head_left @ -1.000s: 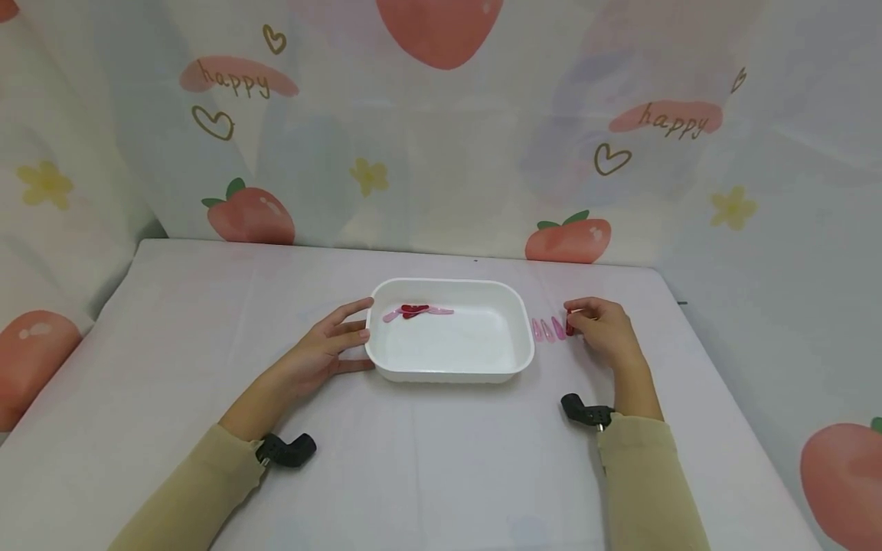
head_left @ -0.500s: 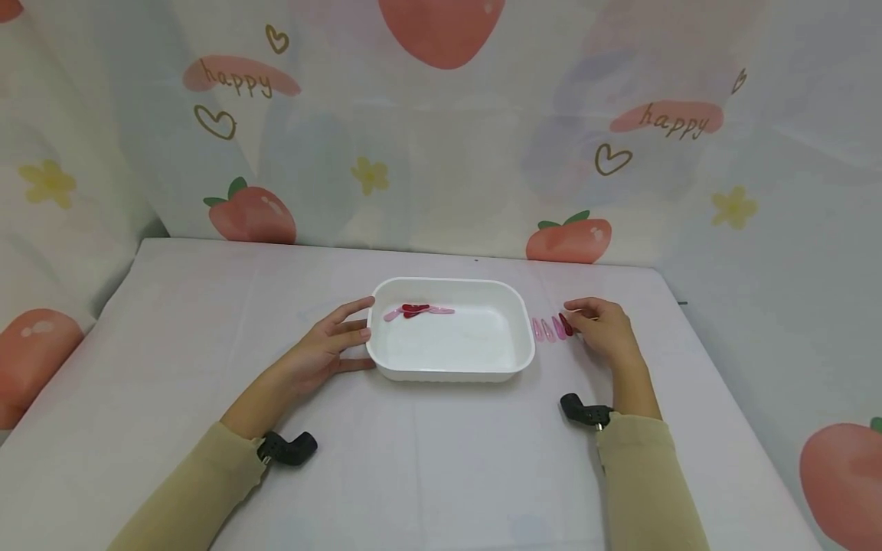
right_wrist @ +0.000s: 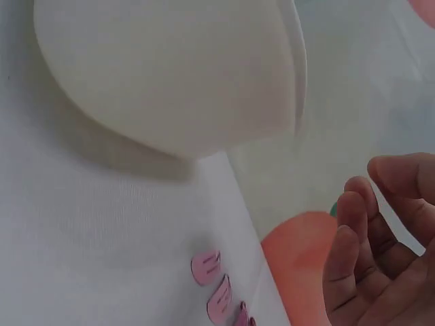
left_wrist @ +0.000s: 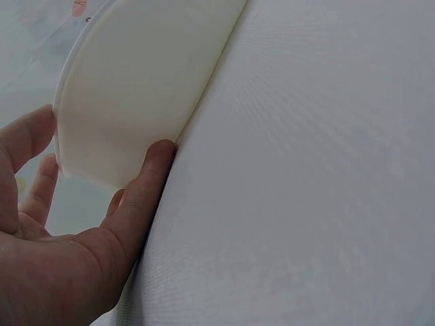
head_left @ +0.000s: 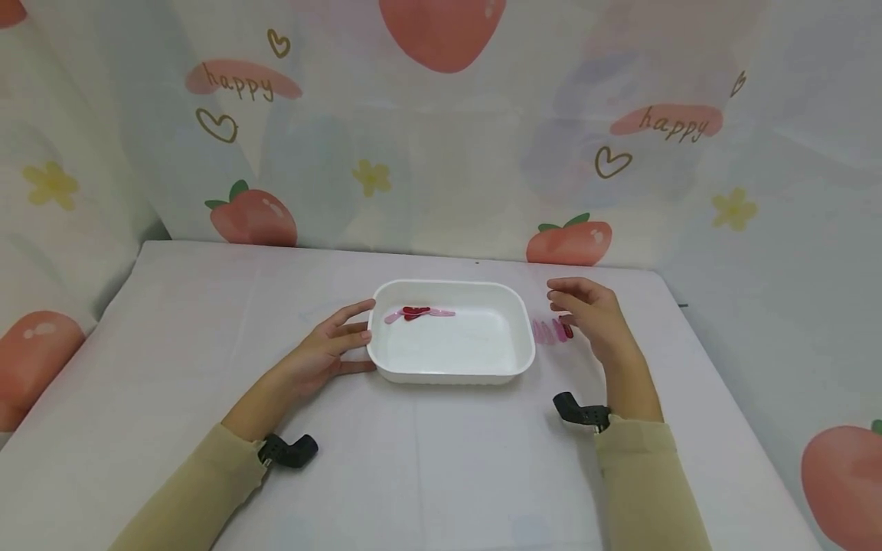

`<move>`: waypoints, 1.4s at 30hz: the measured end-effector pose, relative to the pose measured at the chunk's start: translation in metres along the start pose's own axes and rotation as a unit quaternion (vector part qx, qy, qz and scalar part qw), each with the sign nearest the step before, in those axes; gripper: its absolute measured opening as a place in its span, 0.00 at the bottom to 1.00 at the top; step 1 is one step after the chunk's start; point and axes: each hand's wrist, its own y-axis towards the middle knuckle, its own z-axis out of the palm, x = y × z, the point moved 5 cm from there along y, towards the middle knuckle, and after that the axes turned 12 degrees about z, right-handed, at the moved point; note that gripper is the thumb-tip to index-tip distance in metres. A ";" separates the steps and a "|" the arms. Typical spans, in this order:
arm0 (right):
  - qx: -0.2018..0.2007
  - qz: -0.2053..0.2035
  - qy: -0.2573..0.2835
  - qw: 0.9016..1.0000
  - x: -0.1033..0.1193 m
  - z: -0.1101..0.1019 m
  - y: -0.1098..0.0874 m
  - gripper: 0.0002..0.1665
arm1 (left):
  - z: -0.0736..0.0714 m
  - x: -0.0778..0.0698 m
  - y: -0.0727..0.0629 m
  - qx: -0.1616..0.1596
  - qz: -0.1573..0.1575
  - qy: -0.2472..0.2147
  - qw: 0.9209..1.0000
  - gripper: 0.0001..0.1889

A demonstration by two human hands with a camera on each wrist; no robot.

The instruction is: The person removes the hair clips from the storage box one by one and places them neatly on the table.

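A white rectangular tray (head_left: 475, 348) stands mid-table. My left hand (head_left: 320, 352) rests against its left end, fairly straight fingers at the rim and thumb low on the wall. Inside, near the back left, dark red hair clips (head_left: 416, 312) lie among pink hair clips (head_left: 442, 313). Right of the tray, pink snap hair clips (right_wrist: 206, 267) lie in a row on the cloth, with a dark red hair clip (head_left: 568, 330) at its right end. My right hand (head_left: 598, 315) hovers above that end, fingers extended and holding nothing, partly covering the row.
A white cloth (head_left: 344, 474) covers the table. Behind it hangs a curtain (head_left: 448, 168) printed with fruit, flowers and hearts. Each wrist carries a black camera mount, the left mount (head_left: 289, 451) and the right mount (head_left: 582, 412) both jutting over the cloth.
My right hand has let go of the dark red clip, which now lies at the end of the row. That hand has risen and shifted slightly left. My left hand stays at the tray.
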 end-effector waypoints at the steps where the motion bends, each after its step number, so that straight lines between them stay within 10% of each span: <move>1: 0.007 -0.004 0.001 1.000 0.004 0.004 -0.002 0.28 | 0.000 0.000 0.000 0.000 0.000 -0.001 1.000 0.32; 23: 0.136 -0.120 0.158 0.971 0.089 0.086 -0.020 0.14 | -0.002 0.002 0.000 0.000 0.002 0.003 1.000 0.32; 42: 0.166 -0.041 0.087 0.981 0.057 0.133 -0.003 0.18 | -0.001 0.002 -0.001 0.008 0.011 -0.004 1.000 0.34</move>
